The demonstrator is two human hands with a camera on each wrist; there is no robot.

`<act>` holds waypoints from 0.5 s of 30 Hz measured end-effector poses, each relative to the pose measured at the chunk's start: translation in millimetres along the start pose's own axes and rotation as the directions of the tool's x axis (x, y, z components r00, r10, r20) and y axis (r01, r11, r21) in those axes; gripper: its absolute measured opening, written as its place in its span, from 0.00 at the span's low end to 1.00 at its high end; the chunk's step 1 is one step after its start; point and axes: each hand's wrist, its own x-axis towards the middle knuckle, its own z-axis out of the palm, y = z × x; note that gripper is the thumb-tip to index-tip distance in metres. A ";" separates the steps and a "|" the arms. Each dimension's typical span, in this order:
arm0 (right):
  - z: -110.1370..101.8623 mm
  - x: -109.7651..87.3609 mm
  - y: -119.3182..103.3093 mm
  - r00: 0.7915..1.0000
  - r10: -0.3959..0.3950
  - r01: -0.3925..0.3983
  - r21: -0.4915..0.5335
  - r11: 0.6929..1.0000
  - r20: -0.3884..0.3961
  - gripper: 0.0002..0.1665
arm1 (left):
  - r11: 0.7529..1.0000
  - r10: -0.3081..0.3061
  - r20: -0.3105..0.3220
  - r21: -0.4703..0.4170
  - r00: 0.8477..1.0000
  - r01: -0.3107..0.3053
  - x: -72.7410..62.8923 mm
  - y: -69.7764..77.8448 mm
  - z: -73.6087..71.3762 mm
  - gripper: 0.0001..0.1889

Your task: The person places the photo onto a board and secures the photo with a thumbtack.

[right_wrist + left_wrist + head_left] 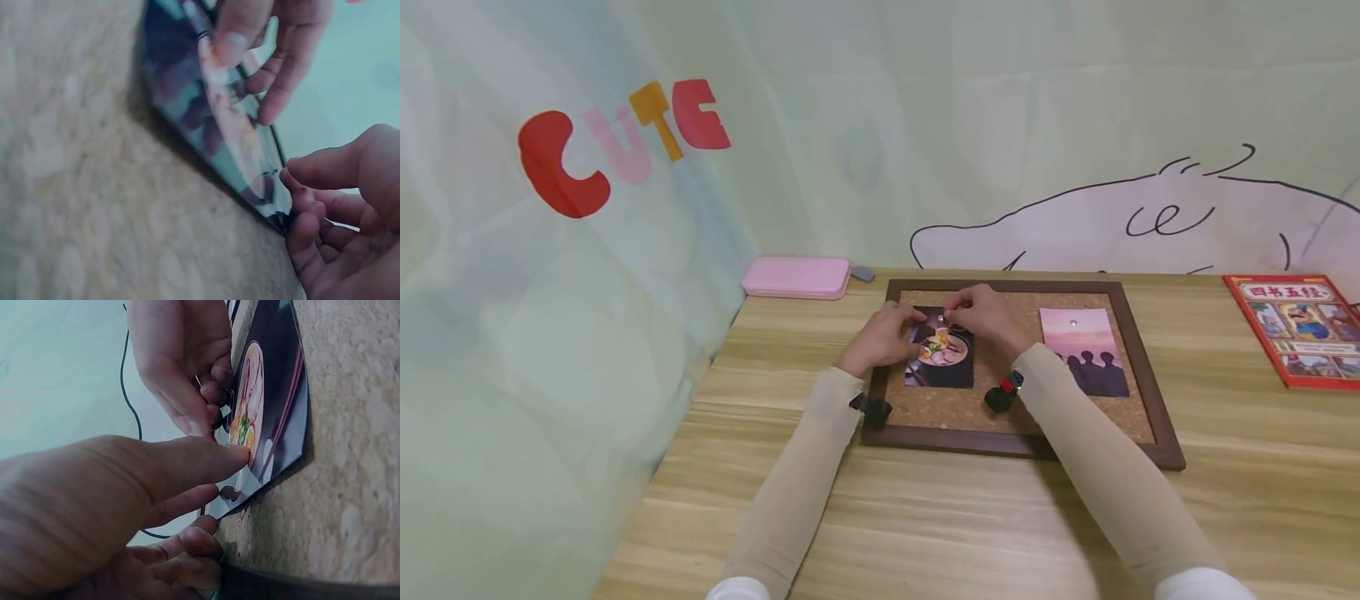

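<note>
A photo card of a bowl of noodles [951, 371] lies on a framed cork board [1000, 417]. My left hand [882, 337] rests at the card's left side, its straight thumb [206, 459] pressing on the printed bowl and its other fingers by the edge. My right hand [988, 318] is at the card's top, thumb and index finger together. A small shiny pushpin [941, 318] shows right at those fingertips, mostly hidden in the wrist views. Another card, a pink sunset with silhouettes [1086, 358], is pinned at the board's right, partly behind my right forearm.
A pink case [797, 277] sits at the back left of the wooden table [925, 525], with a small grey object [862, 273] beside it. At the right lies a red picture book [1300, 329]. A printed cloth wall [850, 150] stands behind the table.
</note>
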 end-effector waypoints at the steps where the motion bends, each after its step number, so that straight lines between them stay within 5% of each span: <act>1: -1.3 -1.1 0.6 1.000 0.006 -0.006 0.026 1.000 0.006 0.15 | 1.000 0.001 -0.002 0.000 1.000 -0.001 -0.3 -0.4 -0.4 0.29; 8: -10.0 -10.6 8.1 0.999 -0.004 0.010 0.140 0.990 -0.044 0.18 | 1.000 0.012 -0.029 -0.005 1.000 -0.012 -2.9 -4.4 -4.1 0.29; 15: -23.7 -29.2 16.2 0.989 -0.073 0.078 0.032 0.996 -0.126 0.20 | 0.999 0.003 -0.051 -0.042 0.999 -0.005 -5.9 -10.5 -13.4 0.29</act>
